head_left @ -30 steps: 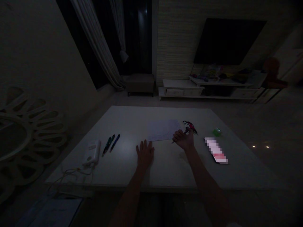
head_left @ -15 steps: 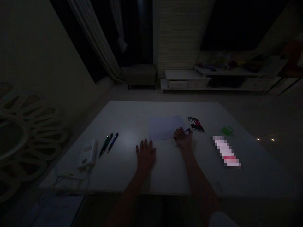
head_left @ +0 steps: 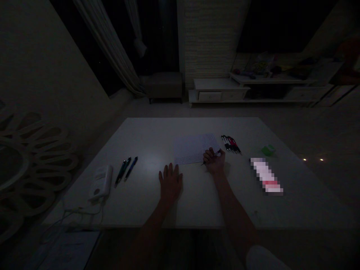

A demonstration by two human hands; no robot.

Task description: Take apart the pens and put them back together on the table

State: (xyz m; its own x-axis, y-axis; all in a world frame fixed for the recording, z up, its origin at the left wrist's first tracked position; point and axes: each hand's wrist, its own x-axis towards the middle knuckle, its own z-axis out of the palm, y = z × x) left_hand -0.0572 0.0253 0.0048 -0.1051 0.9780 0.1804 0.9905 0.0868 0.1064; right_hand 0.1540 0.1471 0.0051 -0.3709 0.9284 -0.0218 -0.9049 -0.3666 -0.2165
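The room is very dim. My right hand (head_left: pixel 214 161) is closed round a pen (head_left: pixel 210 157) whose tip rests at the lower right edge of a sheet of paper (head_left: pixel 192 148) on the white table (head_left: pixel 197 202). Just below the paper's left corner my left hand (head_left: pixel 170 182) lies flat on the table with its fingers spread, holding nothing. A bunch of dark and pink pens (head_left: pixel 231 144) lies just right of the paper, close to my right hand.
Three pens (head_left: pixel 126 170) lie left of my left hand. A white device (head_left: pixel 100 182) with a trailing cable sits at the table's left edge. A phone (head_left: pixel 266 175) and a small green object (head_left: pixel 268 150) lie at the right. A low TV cabinet (head_left: pixel 222 93) stands beyond.
My right hand with the pen has shifted slightly left onto the paper's edge. The view has tipped downward. My left hand stays flat in place.
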